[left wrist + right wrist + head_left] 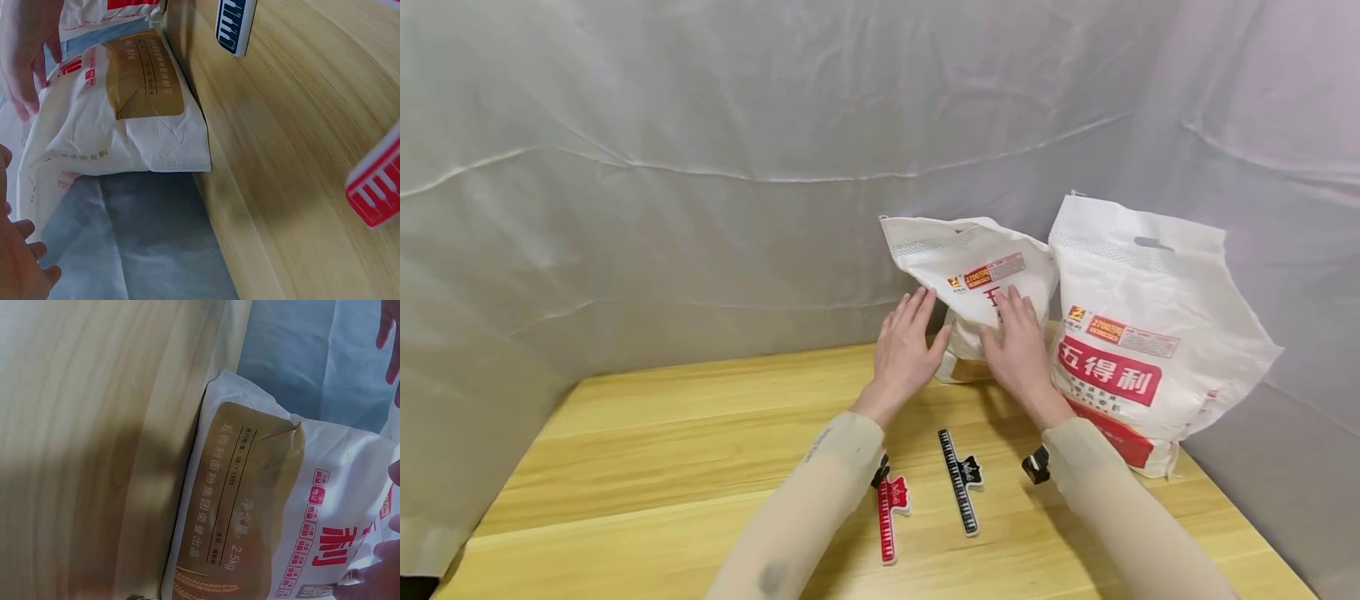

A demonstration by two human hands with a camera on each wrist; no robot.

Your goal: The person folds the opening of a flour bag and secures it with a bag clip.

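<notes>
A white flour bag point(973, 287) with a brown lower panel point(237, 500) stands at the table's back, its top flap leaning forward and left. My left hand point(904, 346) is at the bag's left edge, fingers extended; in the left wrist view this hand point(22, 256) appears slightly apart from the bag. Against the front of the bag lies my right hand point(1018, 350), fingers spread and nearly straight. From the right wrist, that hand's fingers point(378, 569) rest on the printed side. Neither hand grips anything.
To the right stands a fuller flour bag point(1138, 333) with a red label. Nearer on the wooden table point(700, 450) lie a black piano-key clip point(957, 479) and a red one point(887, 525), the latter partly behind the left wrist. Grey cloth point(737, 208) hangs behind and beside the table.
</notes>
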